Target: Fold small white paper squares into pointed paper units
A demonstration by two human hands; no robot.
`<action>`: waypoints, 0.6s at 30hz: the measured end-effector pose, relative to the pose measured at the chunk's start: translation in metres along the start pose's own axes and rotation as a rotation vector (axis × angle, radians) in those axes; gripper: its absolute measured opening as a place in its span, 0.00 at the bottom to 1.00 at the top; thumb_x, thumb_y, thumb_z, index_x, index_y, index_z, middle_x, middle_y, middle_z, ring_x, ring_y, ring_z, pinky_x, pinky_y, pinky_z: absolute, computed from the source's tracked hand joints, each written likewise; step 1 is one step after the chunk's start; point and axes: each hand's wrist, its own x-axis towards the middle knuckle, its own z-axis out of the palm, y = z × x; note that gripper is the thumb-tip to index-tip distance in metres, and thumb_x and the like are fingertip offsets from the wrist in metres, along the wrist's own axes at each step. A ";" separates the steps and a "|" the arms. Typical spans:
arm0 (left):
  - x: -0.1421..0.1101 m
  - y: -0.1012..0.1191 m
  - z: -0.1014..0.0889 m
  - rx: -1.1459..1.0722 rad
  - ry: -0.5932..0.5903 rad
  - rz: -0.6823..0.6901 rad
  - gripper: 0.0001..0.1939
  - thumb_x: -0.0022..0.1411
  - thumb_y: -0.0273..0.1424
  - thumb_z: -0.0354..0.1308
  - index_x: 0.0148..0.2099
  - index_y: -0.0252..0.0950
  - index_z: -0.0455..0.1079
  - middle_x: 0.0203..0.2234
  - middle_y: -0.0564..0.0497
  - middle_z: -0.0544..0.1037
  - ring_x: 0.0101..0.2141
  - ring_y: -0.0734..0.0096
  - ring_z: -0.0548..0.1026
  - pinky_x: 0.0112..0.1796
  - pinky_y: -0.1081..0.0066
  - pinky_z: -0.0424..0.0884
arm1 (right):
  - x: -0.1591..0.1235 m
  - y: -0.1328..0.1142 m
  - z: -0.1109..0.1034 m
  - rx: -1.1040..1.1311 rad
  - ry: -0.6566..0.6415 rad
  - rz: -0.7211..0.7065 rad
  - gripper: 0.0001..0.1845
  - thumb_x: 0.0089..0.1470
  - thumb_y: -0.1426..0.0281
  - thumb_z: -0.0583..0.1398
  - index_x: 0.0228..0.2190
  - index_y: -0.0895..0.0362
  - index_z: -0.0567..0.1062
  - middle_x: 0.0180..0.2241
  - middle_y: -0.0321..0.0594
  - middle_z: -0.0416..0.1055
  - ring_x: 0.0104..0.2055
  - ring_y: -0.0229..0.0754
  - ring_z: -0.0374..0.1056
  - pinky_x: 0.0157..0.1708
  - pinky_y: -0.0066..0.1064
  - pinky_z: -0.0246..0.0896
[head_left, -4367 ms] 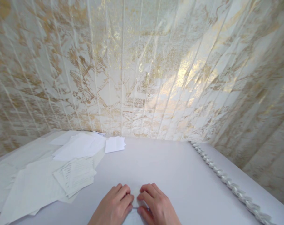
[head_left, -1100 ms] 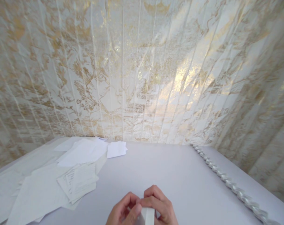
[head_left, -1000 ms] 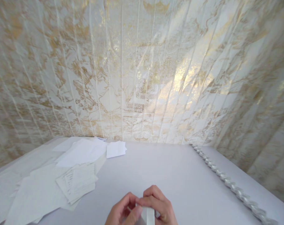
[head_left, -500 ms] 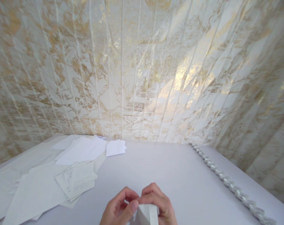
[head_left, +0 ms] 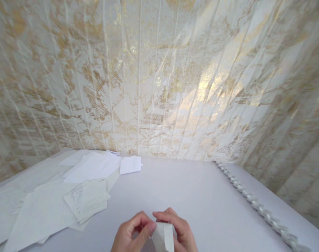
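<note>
At the bottom centre, both of my hands pinch a small folded piece of white paper [head_left: 163,236] held a little above the white table [head_left: 191,196]. My left hand [head_left: 131,232] grips its left side with thumb and curled fingers. My right hand [head_left: 179,231] curls over its top and right side. The lower part of the paper and both wrists run off the bottom edge.
A loose pile of white sheets [head_left: 56,199], some printed, covers the table's left side. A small white slip [head_left: 130,164] lies near the back. A twisted silver-white cord [head_left: 256,204] runs diagonally along the right. A cream and gold curtain [head_left: 159,77] hangs behind.
Several seconds ago my hands pressed flat on the table. They have since lifted the folded paper, and in the last second it has tilted and turned slightly between my fingers.
</note>
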 end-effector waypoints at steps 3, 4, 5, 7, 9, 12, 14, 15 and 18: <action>0.008 0.001 -0.011 0.255 0.044 0.147 0.19 0.63 0.48 0.55 0.29 0.39 0.69 0.24 0.56 0.68 0.29 0.69 0.68 0.34 0.72 0.62 | 0.006 -0.009 -0.007 0.026 -0.002 0.156 0.19 0.66 0.55 0.53 0.50 0.47 0.76 0.38 0.42 0.73 0.39 0.45 0.68 0.38 0.34 0.62; 0.010 0.002 -0.015 0.343 0.046 0.202 0.17 0.65 0.45 0.54 0.29 0.39 0.70 0.26 0.56 0.69 0.31 0.68 0.69 0.35 0.72 0.62 | 0.008 -0.012 -0.009 0.020 0.000 0.176 0.20 0.66 0.54 0.52 0.50 0.48 0.76 0.40 0.42 0.73 0.41 0.46 0.68 0.41 0.35 0.62; 0.012 0.003 -0.018 0.415 0.042 0.250 0.15 0.65 0.42 0.54 0.30 0.40 0.70 0.26 0.56 0.70 0.32 0.68 0.70 0.36 0.72 0.63 | 0.010 -0.015 -0.011 0.002 -0.009 0.181 0.21 0.65 0.52 0.52 0.49 0.49 0.76 0.41 0.42 0.72 0.43 0.47 0.67 0.42 0.35 0.61; 0.014 0.004 -0.022 0.499 0.031 0.307 0.13 0.66 0.39 0.54 0.30 0.40 0.69 0.27 0.56 0.71 0.32 0.69 0.71 0.36 0.72 0.64 | 0.014 -0.017 -0.011 -0.056 -0.070 0.180 0.23 0.62 0.49 0.55 0.44 0.52 0.77 0.40 0.42 0.71 0.42 0.47 0.66 0.42 0.35 0.60; 0.013 0.007 -0.021 0.499 0.026 0.321 0.13 0.66 0.38 0.53 0.30 0.40 0.69 0.27 0.56 0.71 0.31 0.69 0.71 0.35 0.73 0.64 | 0.015 -0.017 -0.009 -0.109 -0.095 0.203 0.23 0.58 0.47 0.59 0.35 0.54 0.78 0.33 0.40 0.70 0.37 0.45 0.65 0.39 0.34 0.59; 0.008 0.011 -0.014 0.402 0.034 0.266 0.13 0.65 0.41 0.54 0.31 0.40 0.70 0.26 0.56 0.72 0.31 0.69 0.71 0.35 0.73 0.64 | 0.014 -0.014 -0.007 -0.107 -0.049 0.276 0.23 0.55 0.49 0.62 0.25 0.56 0.74 0.26 0.35 0.65 0.32 0.42 0.62 0.36 0.32 0.56; 0.005 0.012 -0.008 0.334 0.038 0.197 0.12 0.59 0.43 0.58 0.35 0.40 0.71 0.27 0.56 0.72 0.31 0.68 0.70 0.36 0.72 0.64 | 0.012 -0.011 -0.005 -0.044 -0.013 0.321 0.23 0.54 0.50 0.63 0.23 0.57 0.72 0.25 0.34 0.64 0.31 0.40 0.60 0.35 0.31 0.55; 0.004 0.012 -0.005 0.317 0.033 0.160 0.12 0.57 0.43 0.60 0.36 0.40 0.71 0.28 0.56 0.72 0.31 0.68 0.70 0.36 0.72 0.63 | 0.011 -0.009 -0.004 -0.004 -0.003 0.340 0.23 0.53 0.50 0.64 0.23 0.57 0.71 0.25 0.34 0.63 0.31 0.40 0.59 0.34 0.31 0.55; 0.003 0.010 0.000 0.293 -0.007 0.068 0.11 0.54 0.41 0.60 0.31 0.39 0.67 0.24 0.57 0.68 0.29 0.69 0.66 0.33 0.72 0.61 | 0.007 -0.003 -0.001 0.111 0.027 0.369 0.24 0.51 0.50 0.66 0.23 0.57 0.70 0.24 0.33 0.62 0.28 0.38 0.57 0.31 0.29 0.54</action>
